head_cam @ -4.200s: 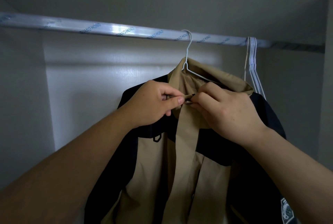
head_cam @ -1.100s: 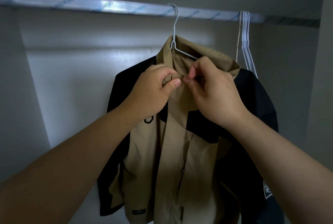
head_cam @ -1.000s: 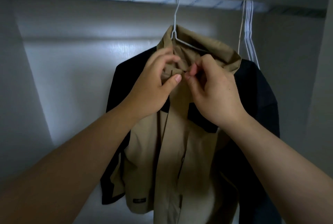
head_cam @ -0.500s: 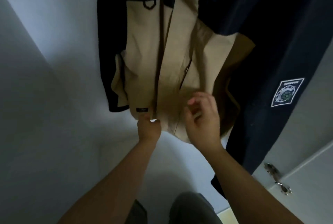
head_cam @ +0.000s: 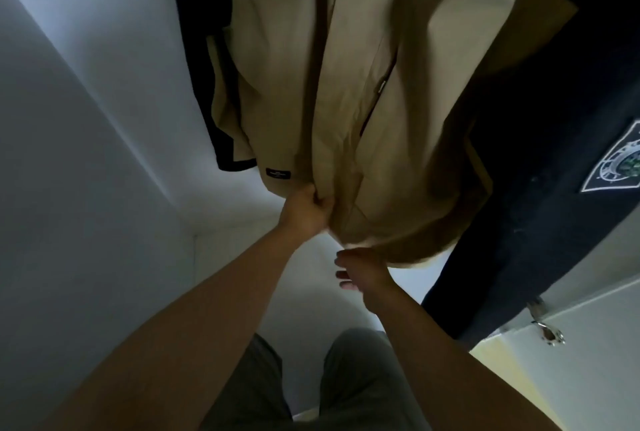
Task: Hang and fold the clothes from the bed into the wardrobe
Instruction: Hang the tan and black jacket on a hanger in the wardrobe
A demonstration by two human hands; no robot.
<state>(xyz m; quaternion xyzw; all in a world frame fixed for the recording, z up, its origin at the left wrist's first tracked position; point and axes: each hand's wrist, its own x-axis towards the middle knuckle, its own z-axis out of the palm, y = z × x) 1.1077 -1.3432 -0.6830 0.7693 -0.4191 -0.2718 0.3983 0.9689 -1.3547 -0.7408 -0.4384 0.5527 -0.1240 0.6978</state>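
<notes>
Tan and navy jacket hangs inside the wardrobe, seen from below looking down; its top runs out of frame, so what it hangs from is not visible. Left hand is at the jacket's bottom hem, on the edge of the tan front panel, with the fingers curled tight round a bunch of fabric: firm grip, cloth gathered at that spot. Right hand is just under the hem, to the right of the left hand, fingers loose and spread, holding nothing. It is slightly blurred, so I cannot tell if it touches the hem or sits just clear of it. Small black label is on the tan panel near the hem, just up-left of the left hand. Navy sleeve hangs down the jacket's right side, lower than the tan hem, with a white-edged patch on it. A narrow navy edge also shows on the jacket's left side. Pale wardrobe wall is left of and behind the jacket. Metal fitting sits on a pale panel, below the sleeve's lower end. The person's grey trousers are below the jacket, between the two forearms.
</notes>
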